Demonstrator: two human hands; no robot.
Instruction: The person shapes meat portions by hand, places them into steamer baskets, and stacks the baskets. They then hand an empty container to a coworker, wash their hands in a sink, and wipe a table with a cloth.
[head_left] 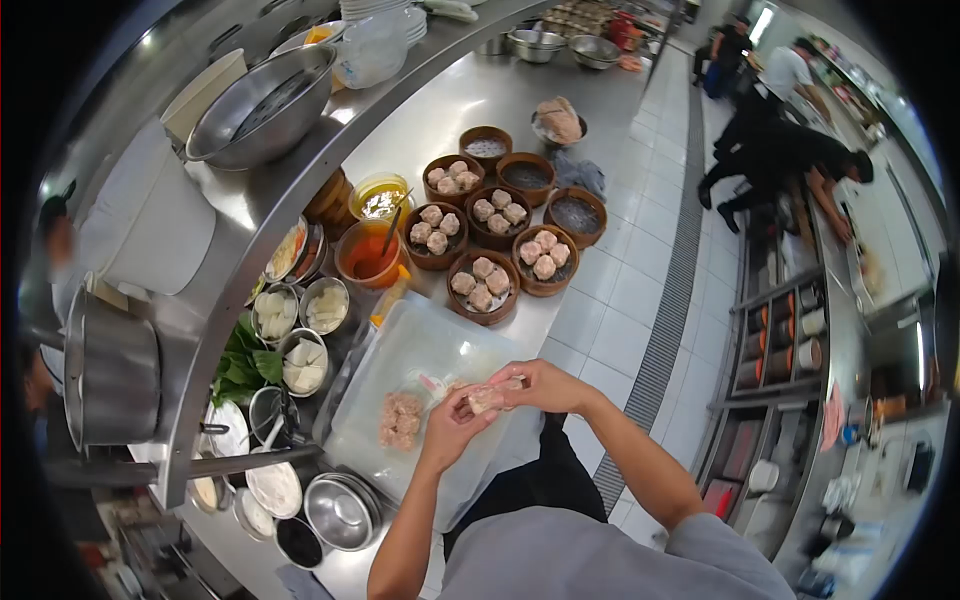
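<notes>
Both my left hand and right hand pinch one dumpling over tray at bench's near edge | risk: squeezing splits it; it may fall beyond edge

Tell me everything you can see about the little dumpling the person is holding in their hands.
The dumpling is a small, pale, doughy lump, like those filling the bamboo steamer baskets farther along the counter. It sits pinched between the fingertips of the left hand and the right hand, held just above a clear plastic tray that carries a mound of pinkish filling. Only the hands touch it. Its folds and top are too small to make out.
</notes>
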